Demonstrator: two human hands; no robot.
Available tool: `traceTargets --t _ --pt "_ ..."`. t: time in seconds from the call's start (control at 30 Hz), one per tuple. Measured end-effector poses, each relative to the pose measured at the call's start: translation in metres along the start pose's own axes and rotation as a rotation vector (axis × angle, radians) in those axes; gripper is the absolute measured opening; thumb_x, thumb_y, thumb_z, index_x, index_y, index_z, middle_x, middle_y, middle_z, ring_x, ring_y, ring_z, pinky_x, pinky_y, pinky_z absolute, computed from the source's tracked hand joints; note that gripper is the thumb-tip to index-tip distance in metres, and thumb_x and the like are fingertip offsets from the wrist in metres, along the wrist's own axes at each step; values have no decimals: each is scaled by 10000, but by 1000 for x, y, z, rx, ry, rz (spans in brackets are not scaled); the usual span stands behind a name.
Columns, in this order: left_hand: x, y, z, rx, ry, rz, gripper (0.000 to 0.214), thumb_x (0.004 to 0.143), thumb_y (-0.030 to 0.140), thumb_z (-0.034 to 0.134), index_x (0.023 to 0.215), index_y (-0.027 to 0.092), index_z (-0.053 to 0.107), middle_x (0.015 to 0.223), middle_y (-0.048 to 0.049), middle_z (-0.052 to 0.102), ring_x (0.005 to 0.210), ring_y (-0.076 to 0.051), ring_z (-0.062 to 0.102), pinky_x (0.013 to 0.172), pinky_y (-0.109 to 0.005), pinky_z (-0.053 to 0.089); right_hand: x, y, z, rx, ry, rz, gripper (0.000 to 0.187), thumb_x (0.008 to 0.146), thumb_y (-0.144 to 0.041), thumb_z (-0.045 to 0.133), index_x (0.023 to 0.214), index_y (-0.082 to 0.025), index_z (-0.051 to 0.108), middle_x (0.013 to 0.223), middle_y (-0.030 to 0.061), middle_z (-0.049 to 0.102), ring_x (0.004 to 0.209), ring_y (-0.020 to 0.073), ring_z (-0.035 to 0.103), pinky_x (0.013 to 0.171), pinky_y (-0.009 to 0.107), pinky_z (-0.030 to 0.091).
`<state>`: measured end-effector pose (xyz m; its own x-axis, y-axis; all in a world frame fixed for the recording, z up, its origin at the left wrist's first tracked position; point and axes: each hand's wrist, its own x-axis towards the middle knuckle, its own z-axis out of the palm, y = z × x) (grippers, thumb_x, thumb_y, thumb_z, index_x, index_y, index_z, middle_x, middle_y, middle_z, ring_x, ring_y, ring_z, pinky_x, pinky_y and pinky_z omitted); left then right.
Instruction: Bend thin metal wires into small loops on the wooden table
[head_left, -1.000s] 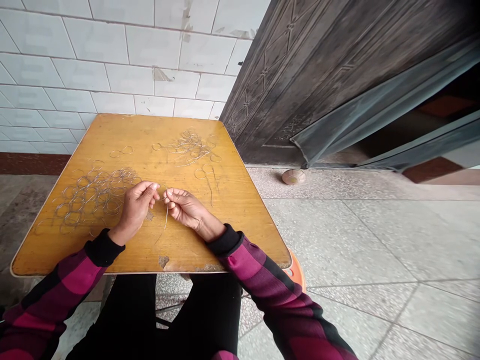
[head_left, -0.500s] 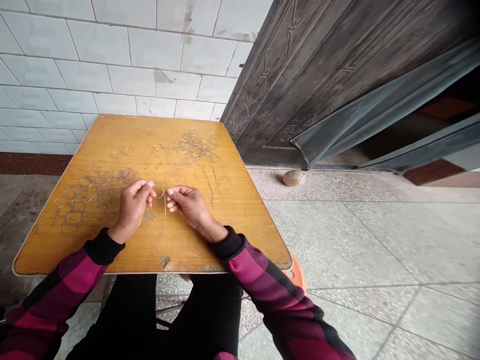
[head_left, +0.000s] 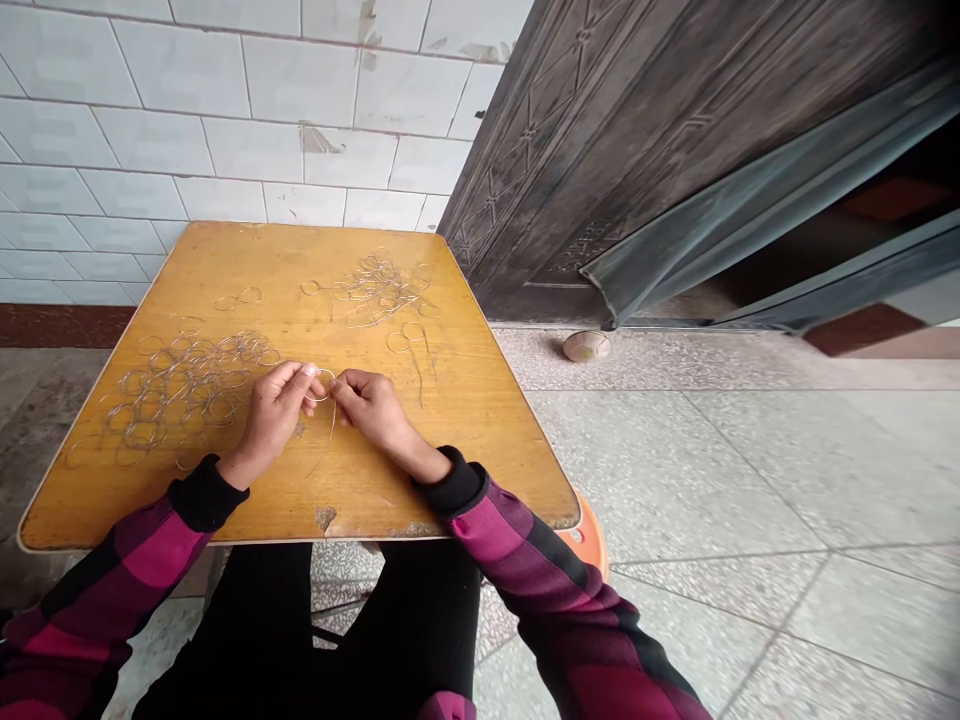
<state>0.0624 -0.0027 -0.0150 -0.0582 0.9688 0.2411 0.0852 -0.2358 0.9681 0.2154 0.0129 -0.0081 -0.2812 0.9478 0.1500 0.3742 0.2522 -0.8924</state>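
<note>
Wire loop [head_left: 334, 415] is pinched between the left hand [head_left: 274, 405] and right hand [head_left: 375, 408], both closed on it above a wooden table [head_left: 480, 450]; one end dangles downward. Tangled heap of wire rings [head_left: 187, 385] lies beside the left hand; a smaller wire pile [head_left: 382, 285] rests farther back.

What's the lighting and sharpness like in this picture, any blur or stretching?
In the head view, light is soft, without harsh glare on the table; toward its right edge, the floor looks smeared and stretched; left of centre, the thin wire is hard to trace.
</note>
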Motion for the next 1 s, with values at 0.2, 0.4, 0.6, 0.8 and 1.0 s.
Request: traceTargets --t 0.2,0.4,0.6,0.8,1.0 --pt "-10 0 8 -71 -348 -286 253 813 399 619 844 148 627 788 -52 691 699 -142 647 652 -268 522 11 7 -14 -92 71 31 335 907 -343 465 628 -174 542 461 -40 509 441 86 437 514 219 331" --pt "-18 0 10 80 -572 -334 191 809 341 578 787 154 614 720 -43 689 568 -120 605 558 -255 492 23 11 -40 -454 59 109 290 910 -290 454 718 -160 629 547 3 586 545 121 531 578 233 350" --pt "-18 3 6 302 -528 -200 172 812 335 572 807 171 620 674 -7 641 557 -122 593 508 -228 457 46 27 -79 -792 73 312 315 889 -236 407 832 -142 701 852 104 716 785 191 622 639 251 371" --pt "-16 6 6 323 -535 -144 167 824 322 548 785 175 618 673 3 630 542 -108 570 516 -223 452 64 41 -74 -907 14 360 331 864 -248 423 931 -136 727 995 142 723 865 223 639 659 259 393" --pt "-15 4 6 327 -532 -124 152 819 302 551 784 172 622 656 11 624 548 -105 560 550 -229 456 70 48 -71 -926 59 375 359 886 -302 426 920 -126 736 995 169 724 892 246 654 682 272 424"
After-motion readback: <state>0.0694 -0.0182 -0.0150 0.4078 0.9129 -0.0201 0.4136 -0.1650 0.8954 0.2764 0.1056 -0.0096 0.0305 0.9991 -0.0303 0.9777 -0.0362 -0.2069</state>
